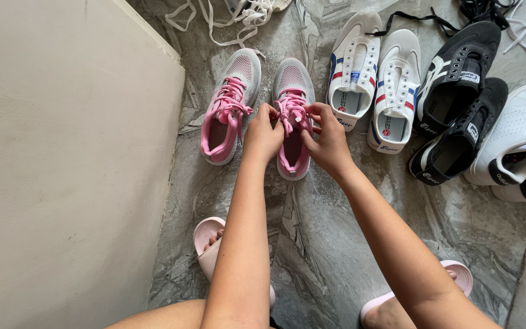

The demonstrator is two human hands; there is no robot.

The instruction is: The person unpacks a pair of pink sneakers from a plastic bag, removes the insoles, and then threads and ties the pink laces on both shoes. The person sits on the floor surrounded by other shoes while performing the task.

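Two pink and grey sneakers stand side by side on the marble floor. The left sneaker (pixel 227 108) has its pink laces tied. Both my hands are on the right sneaker (pixel 293 82). My left hand (pixel 262 137) pinches its pink laces (pixel 291 111) from the left. My right hand (pixel 328 141) grips the same laces from the right, fingers closed over the knot area. My hands cover the shoe's opening in part.
To the right lie a pair of white shoes with red and blue stripes (pixel 374 79), a black pair (pixel 458 103) and white shoes (pixel 522 140). Loose white laces (pixel 226 18) lie at the top. A beige wall (pixel 62 164) fills the left. My feet wear pink slippers (pixel 207 244).
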